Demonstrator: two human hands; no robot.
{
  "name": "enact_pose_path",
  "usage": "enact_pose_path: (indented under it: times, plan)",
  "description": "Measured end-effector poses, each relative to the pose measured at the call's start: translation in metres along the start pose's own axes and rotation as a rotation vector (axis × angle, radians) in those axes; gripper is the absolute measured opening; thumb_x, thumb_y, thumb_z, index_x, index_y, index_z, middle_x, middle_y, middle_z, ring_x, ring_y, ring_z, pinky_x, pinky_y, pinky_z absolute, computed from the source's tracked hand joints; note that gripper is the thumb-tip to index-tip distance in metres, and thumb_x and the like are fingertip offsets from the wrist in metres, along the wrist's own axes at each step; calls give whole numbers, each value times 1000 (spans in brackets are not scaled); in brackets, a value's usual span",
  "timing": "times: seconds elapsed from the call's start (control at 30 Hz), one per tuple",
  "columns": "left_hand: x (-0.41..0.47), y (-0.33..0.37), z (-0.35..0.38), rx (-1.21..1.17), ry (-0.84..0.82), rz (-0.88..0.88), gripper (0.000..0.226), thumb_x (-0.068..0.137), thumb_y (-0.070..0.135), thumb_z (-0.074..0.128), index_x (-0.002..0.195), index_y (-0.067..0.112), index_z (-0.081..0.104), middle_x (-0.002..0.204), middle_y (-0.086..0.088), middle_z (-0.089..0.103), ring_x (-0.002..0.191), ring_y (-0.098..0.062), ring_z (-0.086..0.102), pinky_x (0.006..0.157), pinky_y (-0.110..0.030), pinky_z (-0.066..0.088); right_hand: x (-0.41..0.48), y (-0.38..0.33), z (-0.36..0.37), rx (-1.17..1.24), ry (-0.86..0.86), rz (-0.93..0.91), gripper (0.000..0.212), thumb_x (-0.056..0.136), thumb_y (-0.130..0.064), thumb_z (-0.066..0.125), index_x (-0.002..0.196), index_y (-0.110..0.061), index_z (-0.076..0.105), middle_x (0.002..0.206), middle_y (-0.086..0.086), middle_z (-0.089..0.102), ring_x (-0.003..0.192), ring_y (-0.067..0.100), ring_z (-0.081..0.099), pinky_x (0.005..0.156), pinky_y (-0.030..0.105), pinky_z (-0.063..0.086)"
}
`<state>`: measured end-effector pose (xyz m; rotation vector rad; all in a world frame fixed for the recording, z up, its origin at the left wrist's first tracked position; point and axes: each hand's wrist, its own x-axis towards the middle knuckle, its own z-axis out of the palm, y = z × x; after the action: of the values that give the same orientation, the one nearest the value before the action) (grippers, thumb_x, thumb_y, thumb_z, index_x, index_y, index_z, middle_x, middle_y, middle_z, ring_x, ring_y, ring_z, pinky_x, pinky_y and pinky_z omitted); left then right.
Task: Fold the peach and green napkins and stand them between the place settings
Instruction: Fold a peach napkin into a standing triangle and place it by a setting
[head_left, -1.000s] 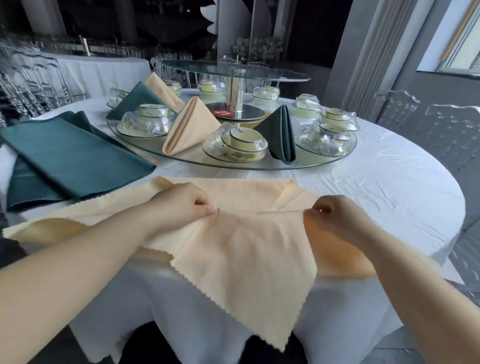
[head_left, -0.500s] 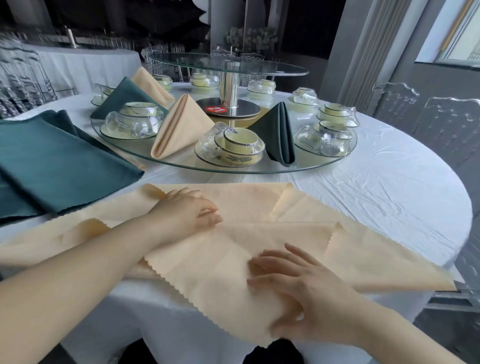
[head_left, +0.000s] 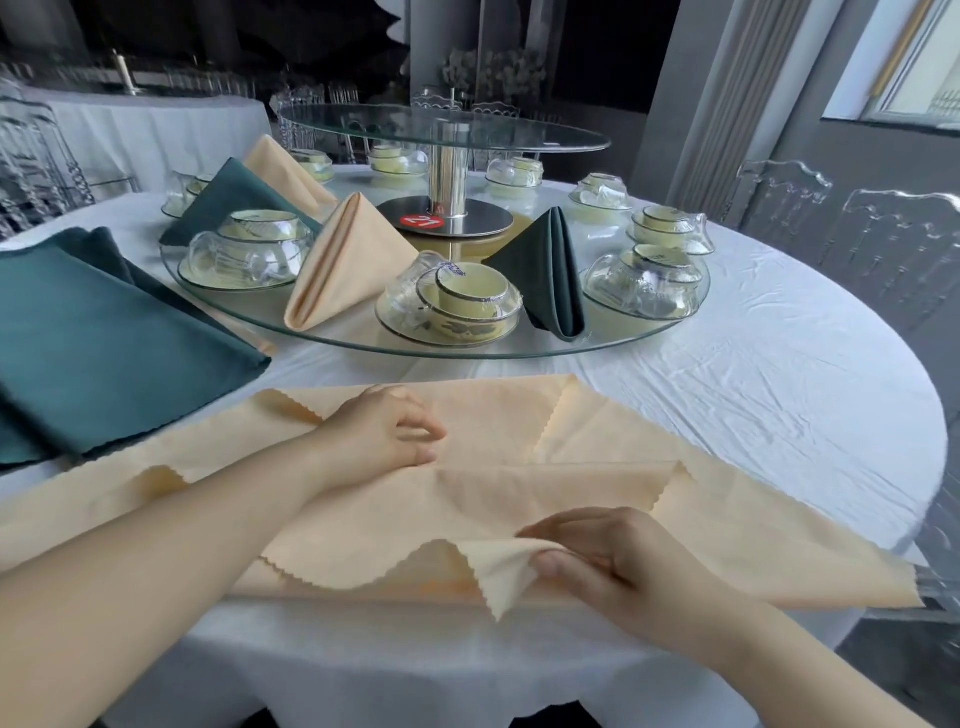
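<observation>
Two hands: right hand (head_left: 623, 566) fingers (head_left: 563, 526) & thumb pinch peach napkin (head_left: 519, 499) by its near corner at table (head_left: 753, 395) edge; left hand (head_left: 379, 431), fingers loosely curled, rests on its middle. Green napkins (head_left: 104, 353) lie to left, glass turntable (head_left: 613, 340) beyond.

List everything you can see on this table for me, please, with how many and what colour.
flat peach napkin: one on top of more peach cloth, near table edge
flat green napkins: a stack, dark green, table's left
standing peach napkins: two, on the turntable's left
standing green napkins: two, dark green, on the turntable
place settings: about nine, pale yellow, clear-wrapped, round the turntable
glass turntable: one, clear, table centre, with an upper tier
table: one, white cloth
clear chairs: at least two, right
left hand: rests on the flat peach napkin
right hand: pinches its near corner
</observation>
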<state>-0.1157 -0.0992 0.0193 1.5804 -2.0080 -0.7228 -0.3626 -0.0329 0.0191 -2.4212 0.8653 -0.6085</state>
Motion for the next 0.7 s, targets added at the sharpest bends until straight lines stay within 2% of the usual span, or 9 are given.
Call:
enact_pose_path:
  times: [0.07, 0.17, 0.2, 0.27, 0.37, 0.43, 0.5, 0.6, 0.7]
  plan:
    - [1, 1, -1, -31, -8, -1, 16, 77, 13, 73, 81, 28, 68, 95, 17, 48, 110, -15, 52, 104, -32, 38, 2, -2, -5, 15, 16, 84, 69, 78, -71, 35, 81, -9, 65, 73, 7, 63, 68, 20, 57, 63, 31, 42]
    - [4, 3, -2, 0, 10, 12, 10, 78, 13, 71, 77, 22, 70, 88, 15, 50, 98, -12, 53, 95, -24, 40, 8, -5, -8, 93, 51, 182, 13, 73, -40, 52, 74, -33, 63, 74, -17, 64, 70, 8, 57, 58, 13, 38]
    - [5, 5, -2, 15, 2, 20, 5, 79, 12, 70, 81, 17, 71, 85, 15, 51, 93, -11, 53, 90, -20, 39, 9, -6, -9, 104, 29, 201, 10, 72, -31, 52, 75, -34, 61, 72, -26, 62, 70, 2, 56, 60, 10, 37]
    - [8, 7, -5, 23, -23, 30, 7, 81, 12, 68, 78, 17, 69, 77, 18, 55, 80, -3, 54, 76, -10, 38, 11, -6, -8, 104, -3, 227, 15, 70, -26, 50, 77, -31, 62, 69, -33, 58, 72, -6, 55, 62, 7, 37]
    - [18, 10, -19, -72, 41, 19, 24, 85, 7, 62, 68, 24, 60, 55, 21, 60, 59, 12, 54, 60, -1, 36, 14, -4, -13, 129, 6, 249, 17, 69, -26, 53, 73, -41, 61, 72, -37, 57, 73, -10, 54, 64, 5, 37]
    - [31, 14, -32, -151, 170, 48, 21, 86, 1, 58, 73, 16, 61, 62, 16, 59, 55, 14, 53, 59, -2, 37, 20, -3, -19, 163, 47, 241, 24, 72, -23, 58, 72, -47, 60, 74, -33, 59, 70, -9, 55, 62, 4, 37]
    - [47, 19, -45, -186, 313, 55, 11, 87, 0, 56, 89, 11, 59, 68, 8, 56, 52, 10, 52, 56, -2, 36, 33, -1, -26, 193, 136, 242, 19, 74, -21, 65, 66, -37, 57, 63, -20, 58, 58, -5, 50, 55, 5, 35]
    - [71, 23, -59, -179, 435, 21, 19, 89, 5, 54, 107, 10, 57, 71, -3, 55, 60, -2, 47, 52, -5, 32, 71, 10, -35, 166, 294, 259, 31, 75, -15, 73, 61, -30, 50, 52, -7, 42, 49, 2, 37, 47, 10, 28]
    - [86, 18, -62, -110, 469, -35, 26, 92, 8, 50, 117, 8, 54, 94, -8, 58, 86, -19, 52, 61, -19, 32, 115, 33, -38, 44, 445, 372, 33, 80, -19, 66, 56, -27, 44, 53, -8, 41, 51, 3, 40, 50, 16, 29]
